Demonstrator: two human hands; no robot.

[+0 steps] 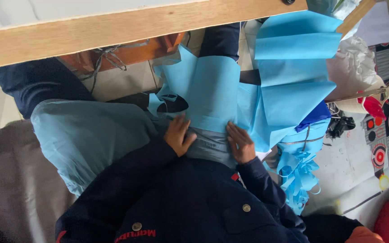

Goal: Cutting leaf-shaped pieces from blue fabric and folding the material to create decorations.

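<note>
Both hands are pressing flat on the lap, left hand [179, 135] and right hand [240, 143] spread along the near edge of the blue sheet [212, 92], which is running away toward the tabletop [113, 31].

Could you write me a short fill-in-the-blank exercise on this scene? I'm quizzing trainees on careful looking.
1. Both hands press on a sheet of ____ fabric.
2. The left hand and right hand lie ____ on it, fingers spread.
3. Above the fabric runs the ____ edge of a table.
4. The sleeves are dark ____.

Missing words: blue; flat; wooden; navy
</note>
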